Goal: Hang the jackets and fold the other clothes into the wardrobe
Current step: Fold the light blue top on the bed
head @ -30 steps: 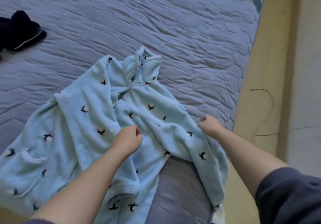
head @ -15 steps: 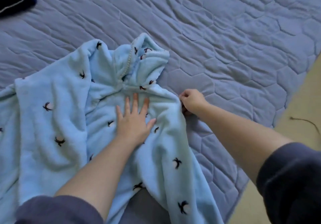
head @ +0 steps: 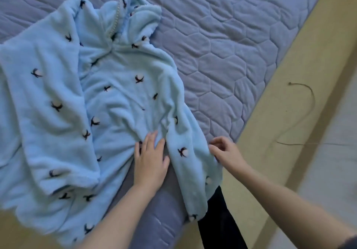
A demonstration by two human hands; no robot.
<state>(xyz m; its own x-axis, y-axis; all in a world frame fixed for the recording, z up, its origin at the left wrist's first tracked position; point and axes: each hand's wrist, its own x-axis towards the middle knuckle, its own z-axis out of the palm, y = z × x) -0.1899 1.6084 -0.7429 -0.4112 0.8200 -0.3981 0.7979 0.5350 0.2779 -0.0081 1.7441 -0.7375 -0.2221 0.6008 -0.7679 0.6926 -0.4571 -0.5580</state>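
A light blue fleece garment (head: 123, 94) with small dark and white motifs and a pearl-trimmed collar lies spread on the bed, its collar at the top and its lower part hanging over the near edge. My left hand (head: 150, 159) lies flat, fingers straight, pressing the fabric near the garment's lower middle. My right hand (head: 224, 152) pinches the garment's right edge with curled fingers, near the bed's corner.
The bed is covered by a grey-blue quilted bedspread (head: 222, 45). A tan floor (head: 301, 59) runs along the right side, with a thin dark cord (head: 307, 113) lying on it. Something black (head: 220, 225) shows under the garment's lower right corner.
My left hand has slid down from the chest area to the lower middle of the garment. My right hand has moved down along the right edge toward me. The view has shifted.
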